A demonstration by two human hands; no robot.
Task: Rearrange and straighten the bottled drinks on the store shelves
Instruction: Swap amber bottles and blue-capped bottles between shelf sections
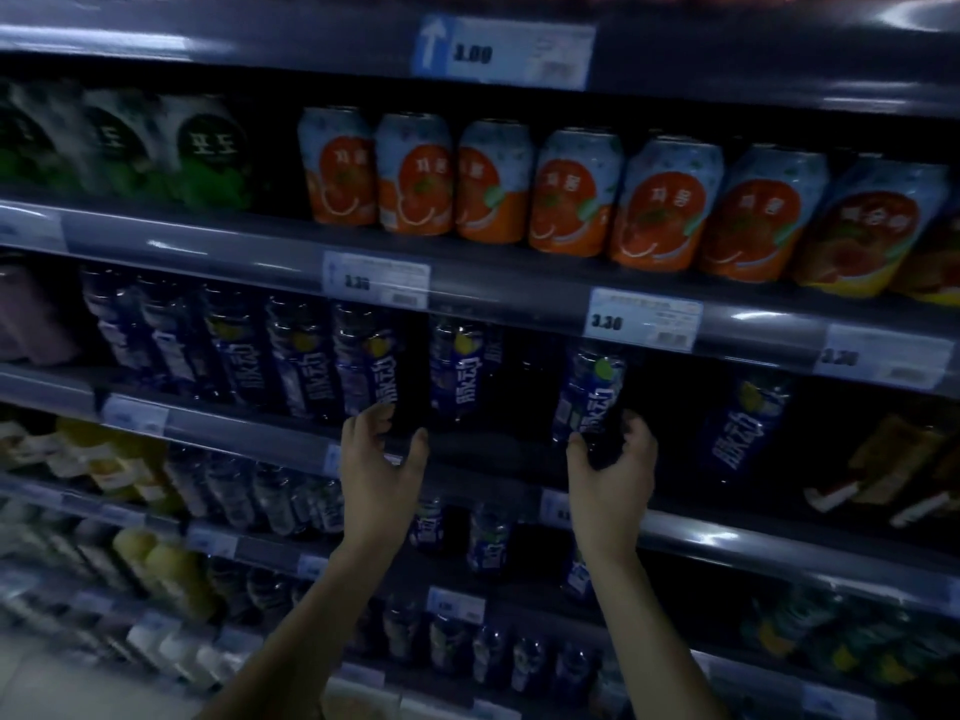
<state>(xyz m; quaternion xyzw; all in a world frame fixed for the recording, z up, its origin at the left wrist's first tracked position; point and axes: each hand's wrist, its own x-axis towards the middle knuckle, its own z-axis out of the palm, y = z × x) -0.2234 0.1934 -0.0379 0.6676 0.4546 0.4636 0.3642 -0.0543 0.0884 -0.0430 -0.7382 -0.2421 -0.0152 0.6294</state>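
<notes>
Dim store shelves (pixel 519 454) carry rows of drinks, orange cans (pixel 410 174) above and blue-labelled bottles (pixel 363 356) on the middle shelf. Right hand (pixel 613 475) wraps its fingers around the base of one blue bottle (pixel 589 392). Left hand (pixel 382 459) hovers with fingers spread, just below another bottle.

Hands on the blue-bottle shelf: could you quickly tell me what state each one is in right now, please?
Left hand: open, fingers curled, holding nothing, just below a blue bottle.
Right hand: closed around the base of the green-dot blue bottle.
</notes>
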